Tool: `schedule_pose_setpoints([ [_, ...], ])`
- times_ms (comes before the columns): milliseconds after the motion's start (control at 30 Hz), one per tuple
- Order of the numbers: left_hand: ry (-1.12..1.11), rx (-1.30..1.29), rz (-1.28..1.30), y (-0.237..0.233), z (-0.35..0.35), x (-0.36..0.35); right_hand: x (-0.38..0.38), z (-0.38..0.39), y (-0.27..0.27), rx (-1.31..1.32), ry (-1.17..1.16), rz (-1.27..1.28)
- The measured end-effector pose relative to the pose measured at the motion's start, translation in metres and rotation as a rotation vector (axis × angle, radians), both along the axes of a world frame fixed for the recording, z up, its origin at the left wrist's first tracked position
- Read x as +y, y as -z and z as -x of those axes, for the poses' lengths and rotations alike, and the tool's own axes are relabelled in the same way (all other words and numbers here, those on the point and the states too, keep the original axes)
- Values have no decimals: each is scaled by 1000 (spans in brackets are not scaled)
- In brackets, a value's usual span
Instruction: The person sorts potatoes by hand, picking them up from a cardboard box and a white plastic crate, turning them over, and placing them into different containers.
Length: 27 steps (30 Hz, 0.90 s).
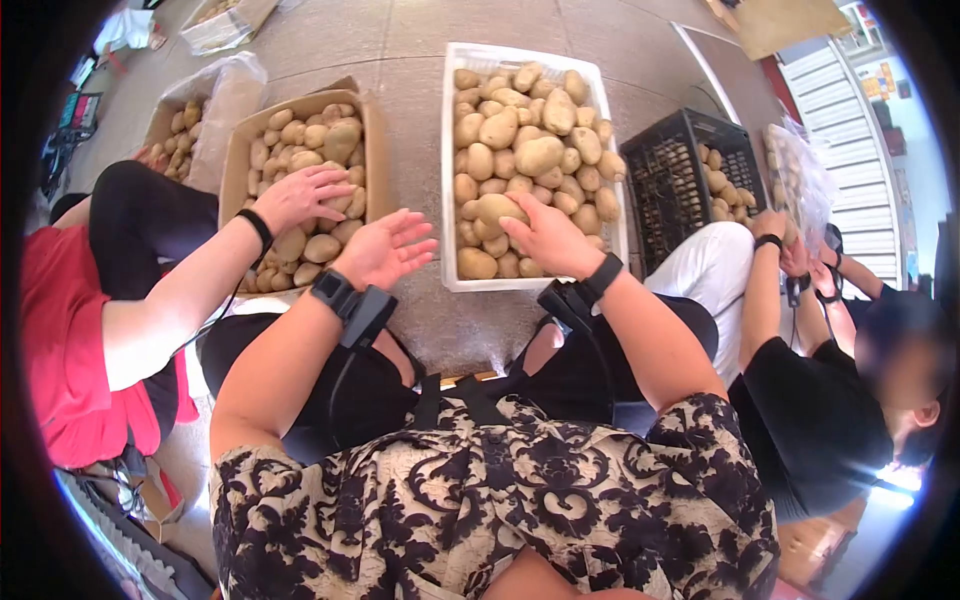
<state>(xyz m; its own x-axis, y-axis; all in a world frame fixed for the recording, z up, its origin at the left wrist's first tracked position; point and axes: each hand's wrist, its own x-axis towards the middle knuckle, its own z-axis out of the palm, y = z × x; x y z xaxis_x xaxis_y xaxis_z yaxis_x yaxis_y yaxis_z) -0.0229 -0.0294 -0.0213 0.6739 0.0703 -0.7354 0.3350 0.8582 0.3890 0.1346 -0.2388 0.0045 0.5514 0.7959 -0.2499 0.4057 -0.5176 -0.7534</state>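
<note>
My left hand (385, 250) is palm up with its fingers apart, between the cardboard box (376, 160) and the white crate (451, 130), and holds nothing. My right hand (548, 236) is over the lower part of the white crate, its thumb and fingers on a potato (496, 209). Many potatoes (540, 155) fill this crate. More potatoes (300, 160) lie in the cardboard box, where a co-worker's hand (310, 192) rests on them, close to my left hand. Both my wrists wear dark straps with devices.
A black crate (655, 190) with potatoes stands to the right of the white crate. Beyond it a co-worker's hands (780, 240) are near a plastic bag (800, 180) of potatoes. At the left are a plastic-lined box (225, 125) and a co-worker in red. Another box (215, 35) stands farther off.
</note>
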Motion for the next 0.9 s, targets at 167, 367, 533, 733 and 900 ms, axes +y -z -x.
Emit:
schedule_pose_setpoints([
  [167,151,-32,-12,1,-1,-11,11,15,-24,-63,-85,24],
  [367,256,-155,96,-1,-6,-22,19,32,-15,-41,-170,-22],
  [533,179,-171,119,2,-9,-24,27,40,-18,-18,-233,-62],
  [733,131,-133,22,4,-5,-17,33,48,-35,151,-277,-72],
  [900,-11,-67,-88,19,0,2,27,43,-29,108,-284,-76],
])
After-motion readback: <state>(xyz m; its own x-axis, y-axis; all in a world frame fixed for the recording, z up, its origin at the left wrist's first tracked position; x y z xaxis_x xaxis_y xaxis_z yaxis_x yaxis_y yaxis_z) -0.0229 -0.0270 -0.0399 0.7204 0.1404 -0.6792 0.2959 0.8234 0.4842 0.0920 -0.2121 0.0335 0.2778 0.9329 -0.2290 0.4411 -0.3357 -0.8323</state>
